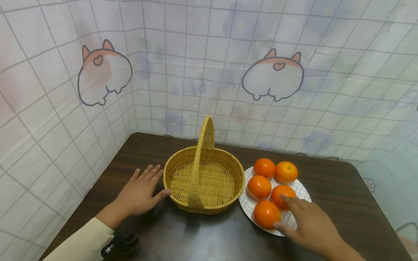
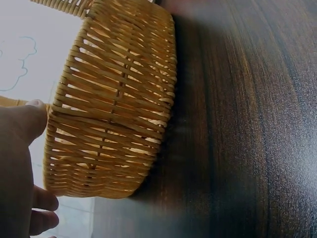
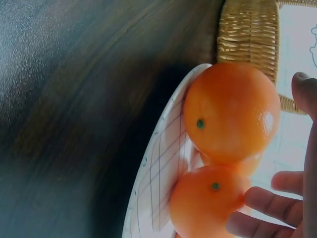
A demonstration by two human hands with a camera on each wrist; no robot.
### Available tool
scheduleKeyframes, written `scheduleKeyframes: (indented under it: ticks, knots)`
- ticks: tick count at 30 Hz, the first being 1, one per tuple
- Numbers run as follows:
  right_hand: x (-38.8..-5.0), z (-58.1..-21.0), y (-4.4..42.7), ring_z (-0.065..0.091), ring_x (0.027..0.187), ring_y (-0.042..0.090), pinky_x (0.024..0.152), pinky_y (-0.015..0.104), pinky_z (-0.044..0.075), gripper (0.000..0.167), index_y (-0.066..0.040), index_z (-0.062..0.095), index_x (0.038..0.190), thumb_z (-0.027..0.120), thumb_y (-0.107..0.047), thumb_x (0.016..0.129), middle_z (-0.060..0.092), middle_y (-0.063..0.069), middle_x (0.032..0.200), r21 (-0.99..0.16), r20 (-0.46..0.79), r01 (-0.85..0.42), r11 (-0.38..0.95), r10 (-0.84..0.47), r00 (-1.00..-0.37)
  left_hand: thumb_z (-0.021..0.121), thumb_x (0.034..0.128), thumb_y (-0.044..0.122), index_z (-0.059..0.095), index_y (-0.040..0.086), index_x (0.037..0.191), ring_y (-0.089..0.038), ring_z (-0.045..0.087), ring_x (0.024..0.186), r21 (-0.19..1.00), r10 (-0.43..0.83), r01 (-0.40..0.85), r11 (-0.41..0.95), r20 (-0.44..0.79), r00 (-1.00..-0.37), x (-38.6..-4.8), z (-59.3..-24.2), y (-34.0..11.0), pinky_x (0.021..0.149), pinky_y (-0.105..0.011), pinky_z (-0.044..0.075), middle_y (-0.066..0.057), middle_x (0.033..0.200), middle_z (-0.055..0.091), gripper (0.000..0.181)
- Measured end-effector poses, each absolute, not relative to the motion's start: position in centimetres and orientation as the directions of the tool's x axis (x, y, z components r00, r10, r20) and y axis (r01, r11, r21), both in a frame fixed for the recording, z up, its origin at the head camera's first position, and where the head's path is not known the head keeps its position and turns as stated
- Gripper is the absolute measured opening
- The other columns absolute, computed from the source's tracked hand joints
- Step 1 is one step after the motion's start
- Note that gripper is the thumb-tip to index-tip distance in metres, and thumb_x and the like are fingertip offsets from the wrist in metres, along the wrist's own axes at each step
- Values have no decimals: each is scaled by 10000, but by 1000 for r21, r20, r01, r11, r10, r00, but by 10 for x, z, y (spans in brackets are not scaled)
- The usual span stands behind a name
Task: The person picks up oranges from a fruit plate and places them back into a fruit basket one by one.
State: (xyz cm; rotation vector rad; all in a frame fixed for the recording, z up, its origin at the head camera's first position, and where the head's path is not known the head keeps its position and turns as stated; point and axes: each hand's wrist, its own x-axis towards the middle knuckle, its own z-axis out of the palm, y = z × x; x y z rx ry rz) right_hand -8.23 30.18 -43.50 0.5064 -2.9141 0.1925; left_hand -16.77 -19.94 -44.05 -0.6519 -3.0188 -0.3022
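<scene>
A yellow woven basket (image 1: 213,185) with an arched handle stands upright near the middle of the table, with nothing in it. At its left side my left hand (image 1: 138,194) has its fingers spread, and the thumb is at the basket's rim (image 2: 48,116). Several oranges lie on a white plate (image 1: 303,190) with a grid pattern, right of the basket. Over the plate's right front edge is my right hand (image 1: 313,224), fingers apart and curled round nothing. Its fingertips are close to the front orange (image 1: 267,214) and the one behind it (image 1: 281,195); whether they touch cannot be told.
The dark wooden table (image 1: 209,239) extends in front of the basket and right of the plate. A white gridded curtain (image 1: 196,72) with cartoon animal prints hangs behind the table and along its left side. A black band (image 1: 119,244) is on the left wrist.
</scene>
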Motion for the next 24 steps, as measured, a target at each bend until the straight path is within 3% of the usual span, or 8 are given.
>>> scheduleKeyframes:
  ticks: [7, 15, 24]
  knots:
    - [-82, -438, 293, 663, 1073, 358, 914, 618, 510, 753, -115, 668, 1267, 690, -732, 836, 680, 65, 1232, -107, 192, -344, 933, -320, -928, 481, 1035, 600, 401, -7, 1553, -416, 260, 1502, 194, 395, 402, 895, 73, -916, -168, -443, -200, 1181, -665, 151, -199, 1621, 332, 802]
    - [-84, -442, 285, 666, 1075, 331, 883, 576, 543, 877, -76, 671, 1309, 642, -799, 815, 688, 85, 1251, -96, 173, -323, 941, -304, -937, 458, 1040, 608, 422, 6, 1546, -410, 251, 1507, 215, 380, 386, 897, 74, -922, -172, -444, -197, 1184, -664, 140, -197, 1614, 348, 788]
    - [-86, -445, 278, 676, 915, 278, 675, 502, 586, 959, -75, 663, 1299, 631, -863, 753, 706, 69, 1146, -91, 125, -279, 956, -267, -955, 468, 1040, 601, 417, 7, 1549, -413, 255, 1505, 244, 368, 373, 895, 68, -927, -173, -445, -198, 1182, -666, 147, -199, 1616, 343, 784]
